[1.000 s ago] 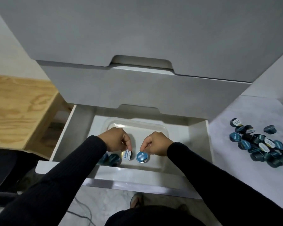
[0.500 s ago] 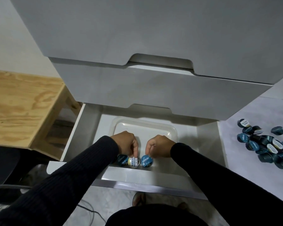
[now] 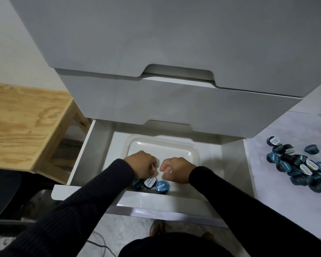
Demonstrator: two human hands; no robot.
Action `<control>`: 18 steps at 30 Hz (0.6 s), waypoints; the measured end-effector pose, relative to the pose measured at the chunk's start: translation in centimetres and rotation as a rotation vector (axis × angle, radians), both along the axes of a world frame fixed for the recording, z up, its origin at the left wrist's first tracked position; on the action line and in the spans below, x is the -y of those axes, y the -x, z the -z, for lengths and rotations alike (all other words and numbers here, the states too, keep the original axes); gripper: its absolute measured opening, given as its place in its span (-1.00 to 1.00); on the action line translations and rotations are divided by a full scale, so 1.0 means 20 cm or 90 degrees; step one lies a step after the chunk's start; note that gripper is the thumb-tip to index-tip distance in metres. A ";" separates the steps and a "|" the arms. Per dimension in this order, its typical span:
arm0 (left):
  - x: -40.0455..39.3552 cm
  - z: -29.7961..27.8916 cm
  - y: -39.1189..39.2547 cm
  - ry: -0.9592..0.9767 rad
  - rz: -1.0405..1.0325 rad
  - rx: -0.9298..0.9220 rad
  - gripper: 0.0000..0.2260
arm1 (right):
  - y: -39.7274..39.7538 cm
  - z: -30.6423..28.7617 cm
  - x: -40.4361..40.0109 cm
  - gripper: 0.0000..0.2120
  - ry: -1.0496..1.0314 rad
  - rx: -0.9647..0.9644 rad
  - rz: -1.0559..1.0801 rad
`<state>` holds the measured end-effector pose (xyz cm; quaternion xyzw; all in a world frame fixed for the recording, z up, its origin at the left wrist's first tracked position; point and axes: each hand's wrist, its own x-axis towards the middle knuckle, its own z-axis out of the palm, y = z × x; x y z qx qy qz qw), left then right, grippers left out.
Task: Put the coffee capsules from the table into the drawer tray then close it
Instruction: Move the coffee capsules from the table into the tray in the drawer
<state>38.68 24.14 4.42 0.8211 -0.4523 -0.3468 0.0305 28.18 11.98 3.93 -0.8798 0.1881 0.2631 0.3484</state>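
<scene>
- A tall grey cabinet of flat-fronted drawers fills the background; its lowest white drawer stands pulled out, holding a shallow translucent plastic tray.
- 3 round foil-topped coffee capsules sit at the tray's near edge; many more lie heaped on the pale marble-patterned table, a dark pile well apart.
- The left hand and right hand hover curled above the capsules; neither visibly holds one, though the palms are hidden.
- Risk: capsules crowded against the near rim could tip out, or jam the drawer when it is closed.
- The left sleeve hides part of the tray; further capsules may lie beneath.
</scene>
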 end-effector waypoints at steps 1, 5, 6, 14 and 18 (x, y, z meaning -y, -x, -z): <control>0.00 0.00 0.01 -0.008 -0.008 0.024 -0.72 | 0.00 0.00 -0.01 -0.72 0.023 0.007 -0.007; 0.00 -0.03 0.06 -0.019 -0.032 0.088 -0.66 | 0.03 -0.01 -0.04 -0.61 0.113 0.024 -0.052; 0.00 -0.04 0.09 -0.013 -0.041 0.100 -0.66 | 0.03 -0.02 -0.05 -0.59 0.131 0.032 -0.054; -0.04 -0.05 0.20 0.031 -0.079 0.131 -0.61 | 0.10 -0.08 -0.09 -0.61 0.188 0.069 -0.038; 0.01 -0.06 0.13 -0.029 -0.020 0.107 -0.57 | 0.10 -0.08 -0.08 -0.65 0.190 0.018 -0.065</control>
